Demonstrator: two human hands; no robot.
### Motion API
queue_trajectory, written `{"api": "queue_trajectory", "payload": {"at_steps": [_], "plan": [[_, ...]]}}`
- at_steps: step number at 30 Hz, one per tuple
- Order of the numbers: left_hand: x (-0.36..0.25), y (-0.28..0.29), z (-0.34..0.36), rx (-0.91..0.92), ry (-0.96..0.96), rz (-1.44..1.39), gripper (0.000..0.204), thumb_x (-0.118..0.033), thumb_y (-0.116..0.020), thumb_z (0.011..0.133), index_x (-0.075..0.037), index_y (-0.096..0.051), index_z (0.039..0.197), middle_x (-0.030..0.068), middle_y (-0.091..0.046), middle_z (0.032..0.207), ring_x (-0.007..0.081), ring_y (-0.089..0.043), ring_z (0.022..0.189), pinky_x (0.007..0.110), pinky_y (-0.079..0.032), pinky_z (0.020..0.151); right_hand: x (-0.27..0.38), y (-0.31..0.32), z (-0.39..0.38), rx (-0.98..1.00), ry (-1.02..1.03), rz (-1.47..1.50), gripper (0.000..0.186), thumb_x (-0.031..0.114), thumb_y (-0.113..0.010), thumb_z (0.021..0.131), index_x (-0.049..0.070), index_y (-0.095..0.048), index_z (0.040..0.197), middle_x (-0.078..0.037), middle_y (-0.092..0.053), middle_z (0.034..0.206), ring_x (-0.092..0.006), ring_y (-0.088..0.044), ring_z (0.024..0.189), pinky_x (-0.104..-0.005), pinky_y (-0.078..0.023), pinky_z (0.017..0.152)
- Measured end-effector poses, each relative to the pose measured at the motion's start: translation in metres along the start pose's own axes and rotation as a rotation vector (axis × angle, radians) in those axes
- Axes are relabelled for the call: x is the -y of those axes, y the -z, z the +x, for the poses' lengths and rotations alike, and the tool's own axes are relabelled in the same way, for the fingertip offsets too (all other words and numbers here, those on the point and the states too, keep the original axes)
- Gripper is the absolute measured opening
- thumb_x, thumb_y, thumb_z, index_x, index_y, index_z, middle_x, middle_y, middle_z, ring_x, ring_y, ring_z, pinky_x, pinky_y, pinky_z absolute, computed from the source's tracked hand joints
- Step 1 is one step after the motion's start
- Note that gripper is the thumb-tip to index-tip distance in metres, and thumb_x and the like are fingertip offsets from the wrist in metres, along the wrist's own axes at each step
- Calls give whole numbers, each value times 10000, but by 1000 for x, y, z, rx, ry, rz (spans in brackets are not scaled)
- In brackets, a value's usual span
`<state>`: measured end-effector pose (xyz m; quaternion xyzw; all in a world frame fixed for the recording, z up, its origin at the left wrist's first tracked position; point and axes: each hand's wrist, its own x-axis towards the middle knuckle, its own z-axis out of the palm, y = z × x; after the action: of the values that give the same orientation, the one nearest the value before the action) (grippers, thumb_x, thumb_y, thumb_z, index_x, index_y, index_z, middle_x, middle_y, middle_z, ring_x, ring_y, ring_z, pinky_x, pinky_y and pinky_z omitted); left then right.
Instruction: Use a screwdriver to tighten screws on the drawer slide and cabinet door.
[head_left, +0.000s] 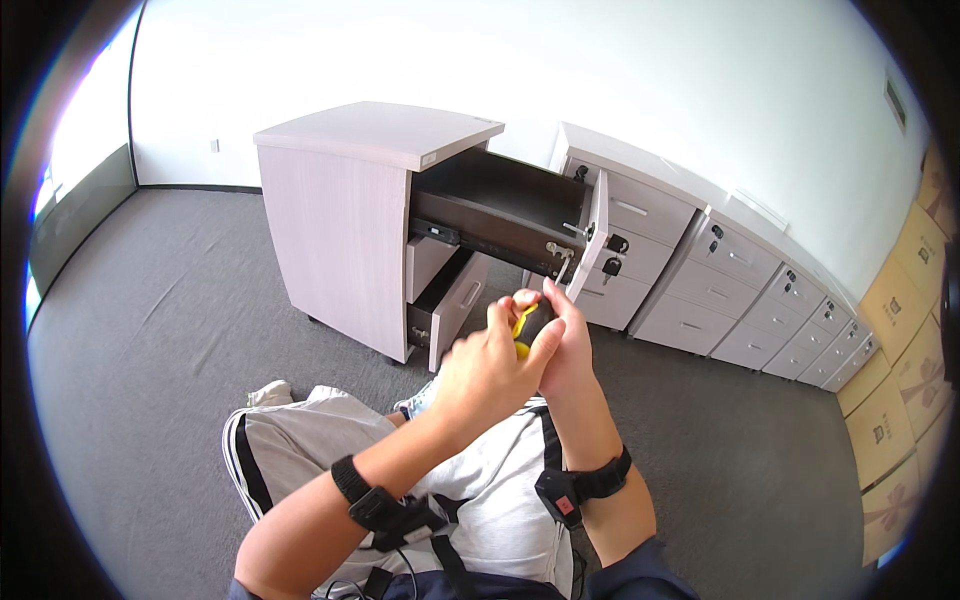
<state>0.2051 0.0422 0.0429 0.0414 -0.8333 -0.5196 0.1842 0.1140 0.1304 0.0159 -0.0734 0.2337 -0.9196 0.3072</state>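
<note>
Between my two hands is a screwdriver (533, 328) with a black and yellow handle. Fingers of my left hand (480, 372) curl against the handle from the left, while my right hand (568, 352) closes round it from the right. A thin shaft rises from near my fingertips toward a metal fitting (560, 250) at the front end of the pulled-out top drawer (500, 205). Whether its tip touches a screw cannot be made out. The drawer belongs to a pale wood-grain cabinet (335, 215), and its front panel (593, 235) stands edge-on just beyond my hands.
Below, a lower drawer (455, 305) is also pulled partly out. Similar cabinets (690, 290) with keys in their locks line the wall at the right. Cardboard boxes (890, 400) are stacked at the far right. My legs (480, 480) are on the grey carpet (180, 420) before the cabinet.
</note>
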Motion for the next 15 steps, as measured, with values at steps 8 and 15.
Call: {"api": "queue_trajectory", "payload": {"at_steps": [8, 15], "plan": [[0, -18, 9, 72, 165, -594, 421, -436, -536, 895, -17, -549, 932, 59, -510, 589, 148, -459, 441, 277, -347, 428, 6, -3, -7, -26, 109, -226, 316, 390, -473, 956, 94, -480, 846, -78, -600, 817, -221, -588, 813, -325, -491, 743], [10, -3, 5, -5, -225, 569, 519, -389, -609, 817, 8, -533, 1143, 218, -665, 808, 366, -658, 693, 419, -527, 637, 10, -2, 3, -49, -24, -210, 391, 466, -429, 963, 113, -466, 799, -62, -610, 838, -198, -616, 811, -341, -529, 781]]}}
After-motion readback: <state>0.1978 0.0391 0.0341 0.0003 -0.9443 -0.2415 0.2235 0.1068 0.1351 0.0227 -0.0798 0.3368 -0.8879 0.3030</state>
